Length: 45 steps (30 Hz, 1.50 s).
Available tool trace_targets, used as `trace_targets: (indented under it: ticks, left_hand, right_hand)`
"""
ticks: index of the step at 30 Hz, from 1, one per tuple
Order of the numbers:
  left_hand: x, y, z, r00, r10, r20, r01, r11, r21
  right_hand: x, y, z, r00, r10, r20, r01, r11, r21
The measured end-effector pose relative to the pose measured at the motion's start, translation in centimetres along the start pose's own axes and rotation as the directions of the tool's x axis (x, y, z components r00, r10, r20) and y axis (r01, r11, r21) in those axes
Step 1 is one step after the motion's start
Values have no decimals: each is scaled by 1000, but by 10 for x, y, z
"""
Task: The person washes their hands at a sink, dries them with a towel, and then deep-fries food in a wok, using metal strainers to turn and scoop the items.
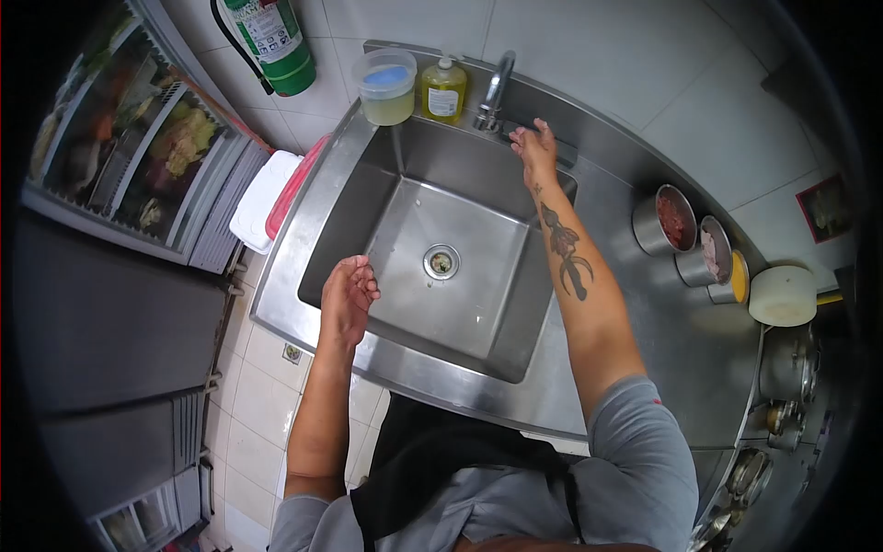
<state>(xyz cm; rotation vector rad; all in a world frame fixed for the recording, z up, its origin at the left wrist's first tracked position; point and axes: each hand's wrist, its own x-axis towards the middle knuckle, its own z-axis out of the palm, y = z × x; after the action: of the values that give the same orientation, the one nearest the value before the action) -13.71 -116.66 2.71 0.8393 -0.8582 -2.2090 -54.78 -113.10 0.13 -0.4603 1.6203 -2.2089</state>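
Bare hands at a steel sink, tubs and pots around it.
The right hand (535,152), loosely open, is near the faucet (498,90) at the sink's back edge; whether it touches the lever is unclear. The left hand (349,296), half-curled and empty, hovers by the near-left rim of the sink (451,267). Behind the basin, a clear plastic tub (385,99) holds pale yellow liquid and something blue, beside a pump bottle (443,92) of yellow liquid. On the steel desk (644,317), three metal pots (651,230) contain red chunks, pale pieces and something yellow.
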Motion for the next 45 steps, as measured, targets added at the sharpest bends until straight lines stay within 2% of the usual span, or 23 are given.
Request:
trace_targets:
  ticks: [2,5,9,11,14,17,20,21,23,25,26,29,30,32,33,35,36,38,39,41,42,44,45]
  left_hand:
    - [25,14,-7,999,-39,24,39,999,0]
    - [47,32,-22,996,-87,19,86,996,24]
    - [68,43,-48,988,-150,-33,151,988,32]
    - [78,43,-55,984,-173,-45,175,984,27]
    - [103,30,-54,976,-216,-16,217,975,46]
    - [140,-4,-43,948,-314,54,310,948,72]
    - [172,-51,-13,886,-450,115,447,893,49]
    - [184,-65,-2,858,-497,129,498,867,27]
    - [201,-85,24,824,-543,158,556,830,-44]
    - [215,-105,49,811,-553,191,580,803,-135]
    - [224,-115,58,809,-526,262,577,796,-185]
    - [236,-125,90,870,-442,218,492,803,-337]
    - [233,-121,99,876,-437,206,483,800,-356]
    - [223,-110,113,886,-430,174,463,796,-390]
    - [222,-115,116,890,-401,218,456,783,-422]
    - [219,-123,119,895,-333,296,441,756,-485]
    - [233,-142,111,876,-330,352,463,778,-424]
    - [272,-192,91,824,-335,458,498,814,-300]
    - [272,-182,89,828,-364,427,492,837,-240]
    - [263,-146,91,834,-416,362,483,868,-115]
    - [257,-135,98,844,-417,336,488,858,-160]
    - [247,-123,107,861,-424,281,491,836,-245]
    - [245,-120,106,822,-473,317,557,786,-269]
  right_hand:
    - [19,21,25,999,-9,-41,8,999,-36]
    - [34,45,43,994,-44,-102,48,998,38]
    - [38,64,51,984,-170,-46,171,985,7]
    - [33,62,58,988,-157,-5,156,983,-101]
    - [66,115,45,945,-286,159,327,856,-400]
    - [51,122,58,926,-289,244,376,781,-500]
    - [1,108,54,931,68,358,77,924,-375]
    - [-18,96,62,956,163,243,-82,946,-313]
    - [-50,74,82,928,371,37,-364,923,-121]
    - [-68,74,75,921,390,6,-390,920,37]
    - [-77,73,71,918,398,-8,-394,912,116]
    - [-102,70,74,927,375,-21,-372,925,81]
    - [-105,67,74,951,308,25,-309,949,58]
    - [-93,68,73,923,382,-41,-359,896,262]
    - [-85,70,71,905,421,-65,-371,854,365]
    - [-73,73,69,866,491,-100,-411,810,418]
    - [-70,78,69,843,526,-112,-432,786,443]
    - [-77,93,70,898,418,-141,-334,854,399]
    - [-82,102,71,920,360,-155,-283,883,373]
    - [-99,134,67,974,106,-199,-110,994,-13]
    - [-103,143,66,984,-26,-179,-12,978,-208]
    - [-95,131,72,989,67,-131,-122,870,-477]
    - [-87,118,78,986,115,-120,-164,785,-597]
